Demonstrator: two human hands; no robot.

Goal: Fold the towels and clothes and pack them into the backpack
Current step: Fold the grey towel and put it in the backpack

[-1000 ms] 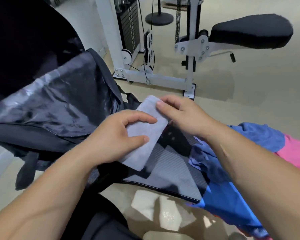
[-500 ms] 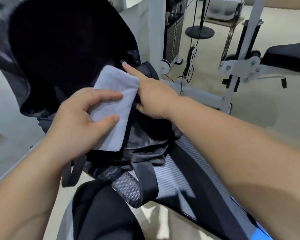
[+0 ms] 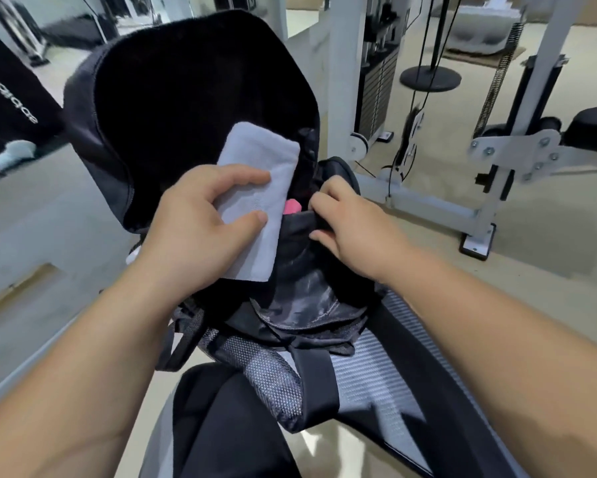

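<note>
At the far left a black cloth (image 3: 10,105) with white lettering hangs above the floor (image 3: 31,208), well apart from everything I am handling. My left hand (image 3: 193,232) grips a folded grey towel (image 3: 259,188): forefinger across its upper half, thumb pressed on its near half, the rest of my fingers hidden underneath. The towel is tilted, its far end up over the dark mouth of the backpack (image 3: 186,91) and its near end down by my palm; it is at the opening, not inside. The backpack is black, its big flap thrown open and standing up away from me, and its lower part rests at the far left corner of the ribbed grey worktop (image 3: 376,367). Just right of the towel something pink (image 3: 291,207) shows inside the bag; I cannot tell what it is. My right hand (image 3: 355,232) is clenched on the near rim of the opening, fingers curled over the black fabric edge and thumb beneath it. Behind it, on the floor to the right, stands a white gym machine (image 3: 504,157) with cables.
</note>
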